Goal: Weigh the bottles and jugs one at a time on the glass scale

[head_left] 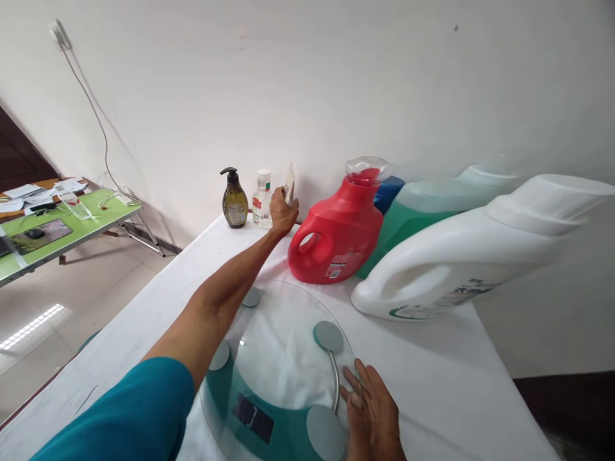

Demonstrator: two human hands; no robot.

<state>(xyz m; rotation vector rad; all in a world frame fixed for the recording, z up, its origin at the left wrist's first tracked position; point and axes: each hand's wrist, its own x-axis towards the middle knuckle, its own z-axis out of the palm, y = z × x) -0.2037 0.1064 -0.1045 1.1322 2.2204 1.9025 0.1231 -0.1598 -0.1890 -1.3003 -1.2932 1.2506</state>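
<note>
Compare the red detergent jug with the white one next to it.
The red plastic detergent jug has a clear cap and looks smaller; the white plastic detergent jug has a white cap and looks larger, being nearer the camera. The red jug's handle opening faces left toward the left hand; the white jug's handle is at its lower left. Both stand on the white-covered table by the wall.

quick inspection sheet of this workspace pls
surface: table under white cloth, against the wall
job's things: small white bottle; round glass scale
clutter: pump bottle, clear bottle, red jug, blue jug, green jug, white jug
grippers: left hand shut on the small white bottle; right hand flat on the scale's edge
cables: white cable down the wall
surroundings: green folding table with papers, tiled floor
</note>
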